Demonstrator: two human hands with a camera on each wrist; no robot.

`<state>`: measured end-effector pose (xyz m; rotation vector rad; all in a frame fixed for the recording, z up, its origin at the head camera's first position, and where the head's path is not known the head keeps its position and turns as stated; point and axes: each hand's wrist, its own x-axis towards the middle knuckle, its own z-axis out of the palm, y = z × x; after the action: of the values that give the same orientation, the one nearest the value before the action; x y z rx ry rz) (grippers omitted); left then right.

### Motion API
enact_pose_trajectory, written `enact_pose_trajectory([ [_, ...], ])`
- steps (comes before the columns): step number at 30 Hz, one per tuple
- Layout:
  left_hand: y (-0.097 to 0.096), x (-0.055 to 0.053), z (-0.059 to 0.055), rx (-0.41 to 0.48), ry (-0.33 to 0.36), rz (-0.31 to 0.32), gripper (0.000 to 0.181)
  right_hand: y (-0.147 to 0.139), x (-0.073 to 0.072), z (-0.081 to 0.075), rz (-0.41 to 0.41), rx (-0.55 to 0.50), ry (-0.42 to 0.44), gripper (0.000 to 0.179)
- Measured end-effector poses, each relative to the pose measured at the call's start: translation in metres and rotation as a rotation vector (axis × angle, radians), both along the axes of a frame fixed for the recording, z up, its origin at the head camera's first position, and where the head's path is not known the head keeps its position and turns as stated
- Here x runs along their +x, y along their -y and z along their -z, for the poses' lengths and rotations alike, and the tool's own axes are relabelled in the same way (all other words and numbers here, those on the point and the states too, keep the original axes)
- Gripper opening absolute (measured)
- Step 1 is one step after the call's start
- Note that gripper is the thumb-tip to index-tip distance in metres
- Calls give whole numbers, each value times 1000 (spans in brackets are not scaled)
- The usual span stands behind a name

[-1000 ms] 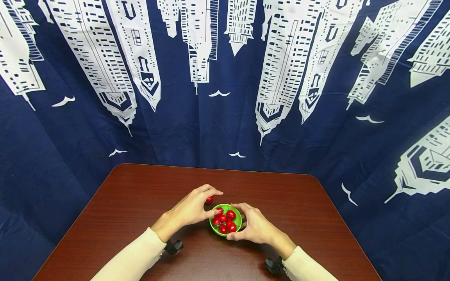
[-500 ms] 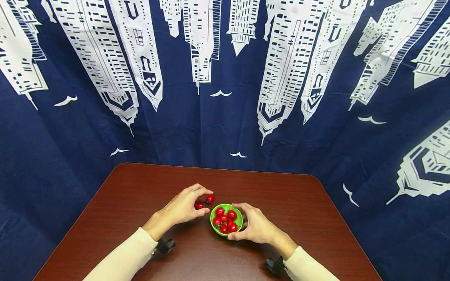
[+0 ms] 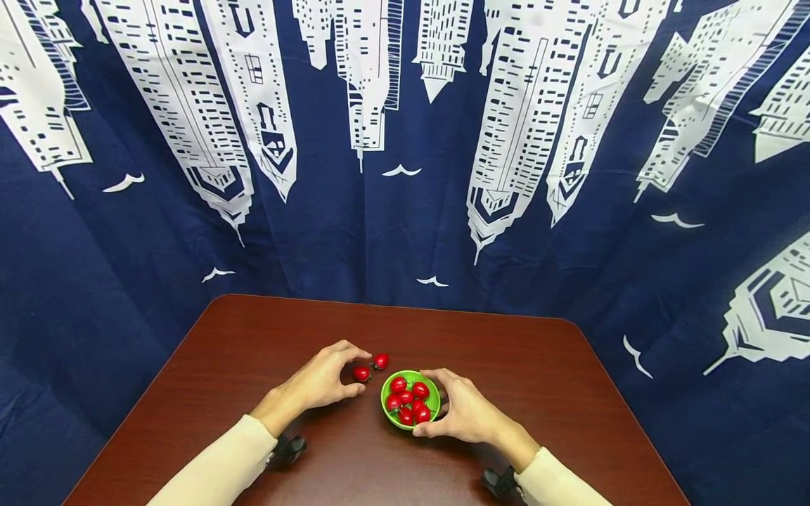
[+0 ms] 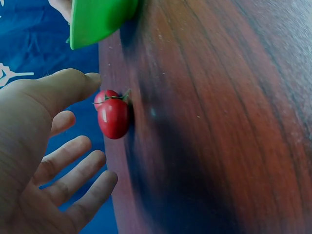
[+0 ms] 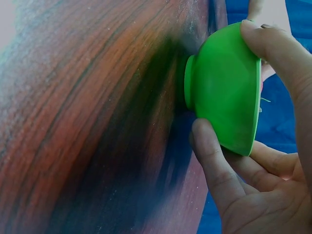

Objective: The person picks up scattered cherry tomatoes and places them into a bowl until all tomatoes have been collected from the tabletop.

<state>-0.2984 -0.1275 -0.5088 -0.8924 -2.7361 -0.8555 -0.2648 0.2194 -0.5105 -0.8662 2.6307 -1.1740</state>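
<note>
A small green bowl (image 3: 410,426) holds several red cherry tomatoes (image 3: 406,398). My right hand (image 3: 465,409) grips its right side, thumb at the near rim and fingers round the far side. In the right wrist view the bowl (image 5: 224,83) stands on its foot, with a fingertip low near the base. To the left of the bowl, two more cherry tomatoes lie on the table, a nearer one (image 3: 361,374) and a farther one (image 3: 380,361). My left hand (image 3: 321,377) hovers beside the nearer one, thumb and fingers spread apart, holding nothing. The left wrist view shows the nearer tomato (image 4: 113,118) just beyond the fingertips.
The brown wood-grain table (image 3: 506,351) has rounded far corners. Behind it hangs a dark blue curtain (image 3: 316,232) printed with white buildings and birds. A black wrist camera (image 3: 287,450) sits on the left wrist, another camera (image 3: 500,482) on the right.
My left hand has drawn back leftward from above the bowl's edge, and both loose tomatoes now show. The right hand keeps its hold on the bowl. The head view has shifted slightly.
</note>
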Motion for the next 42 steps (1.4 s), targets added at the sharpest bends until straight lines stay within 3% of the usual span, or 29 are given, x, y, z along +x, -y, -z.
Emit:
enact_pose_trajectory([
  [11,1,-5,11,4,7,21,47,2,-1,0,-8,-14,9,103],
  [12,1,-6,11,3,15,22,46,-2,-10,13,-13,-22,5,104],
  [15,0,-9,11,-1,19,38,43,-3,-10,14,-12,-27,13,104],
  [18,-2,-11,10,0,26,53,39,-3,-9,13,-15,-25,5,103],
  [19,-2,-11,10,3,29,55,38,1,-1,-1,-12,-15,7,102],
  [24,-4,-12,10,17,59,51,35,2,-2,-2,-13,-1,-2,103],
  [36,-9,-15,14,34,25,65,25,0,-1,-1,-15,-10,2,103],
  [42,-10,-15,15,53,41,71,24,0,0,-1,-15,-11,18,103],
])
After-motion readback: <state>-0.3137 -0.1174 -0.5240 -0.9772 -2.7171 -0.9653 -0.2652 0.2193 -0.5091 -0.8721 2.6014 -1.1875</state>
